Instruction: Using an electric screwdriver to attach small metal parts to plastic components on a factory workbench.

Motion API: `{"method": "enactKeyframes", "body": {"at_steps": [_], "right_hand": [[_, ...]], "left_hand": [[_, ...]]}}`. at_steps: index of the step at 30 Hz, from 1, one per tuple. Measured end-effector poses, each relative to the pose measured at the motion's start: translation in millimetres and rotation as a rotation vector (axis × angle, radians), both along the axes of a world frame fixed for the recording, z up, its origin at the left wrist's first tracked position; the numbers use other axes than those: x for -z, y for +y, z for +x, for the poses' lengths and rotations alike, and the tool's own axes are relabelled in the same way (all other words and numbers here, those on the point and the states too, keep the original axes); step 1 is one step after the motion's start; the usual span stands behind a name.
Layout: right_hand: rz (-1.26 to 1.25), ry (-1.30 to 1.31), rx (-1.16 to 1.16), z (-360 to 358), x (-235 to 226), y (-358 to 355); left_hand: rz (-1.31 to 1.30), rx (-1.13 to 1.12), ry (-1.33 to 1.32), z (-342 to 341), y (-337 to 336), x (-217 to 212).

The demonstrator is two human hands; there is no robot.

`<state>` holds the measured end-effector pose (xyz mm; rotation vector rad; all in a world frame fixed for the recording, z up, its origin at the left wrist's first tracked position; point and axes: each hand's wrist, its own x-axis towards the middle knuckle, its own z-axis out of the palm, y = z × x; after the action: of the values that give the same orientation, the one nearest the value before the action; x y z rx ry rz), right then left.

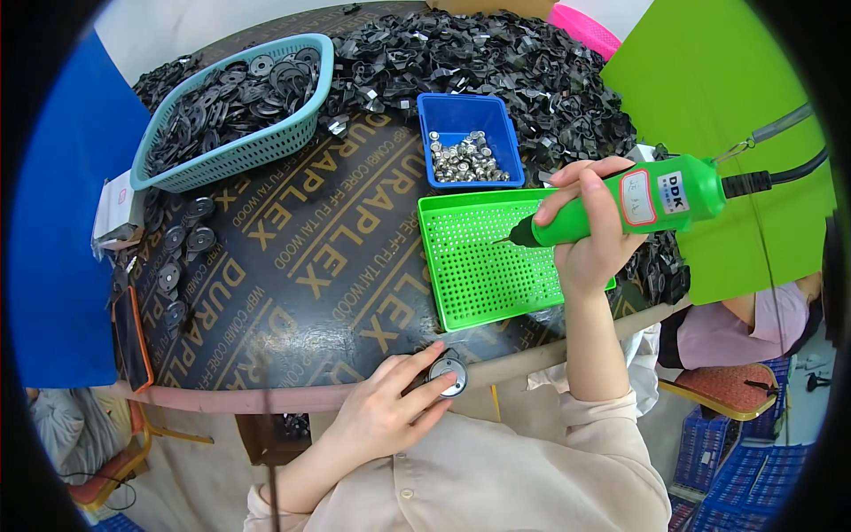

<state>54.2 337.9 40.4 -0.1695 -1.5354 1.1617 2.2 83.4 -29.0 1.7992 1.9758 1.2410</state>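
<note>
A round disc [448, 374] is pinched at the table's [292, 293] near edge by the left hand [390, 410], thumb and fingers closed on it. A green screwdriver [634, 202] is gripped in the closed right hand [587, 232], its tip over a green perforated tray [479, 266]. Behind lies a blue bin [465, 120] of screws [465, 158].

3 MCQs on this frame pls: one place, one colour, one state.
1. Where is the small blue bin?
A. behind the green perforated tray
B. inside the teal basket
C. on the floor

2. What colour is the electric screwdriver?
A. red
B. green
C. yellow

3. What is the left hand doing?
A. hanging free
B. holding a round part at the table edge
C. reaching into the bin

Key: 1 A, bin sits just beyond the tray; 2 B, body is green in the right hand; 3 B, fingers pinch the part.
</note>
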Motion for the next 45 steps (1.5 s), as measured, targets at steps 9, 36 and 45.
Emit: {"method": "enactKeyframes", "body": {"at_steps": [9,36,45], "right_hand": [[0.000,-0.039,-0.013,-1,0,-4],[-0.007,-0.134,-0.488,83,-14,-96],[-0.090,-0.165,-0.510,77,-17,-92]], "left_hand": [[0.053,-0.045,-0.106,9,1,12],[0.107,-0.151,0.104,16,9,17],[0.127,-0.149,0.133,15,5,22]]}}
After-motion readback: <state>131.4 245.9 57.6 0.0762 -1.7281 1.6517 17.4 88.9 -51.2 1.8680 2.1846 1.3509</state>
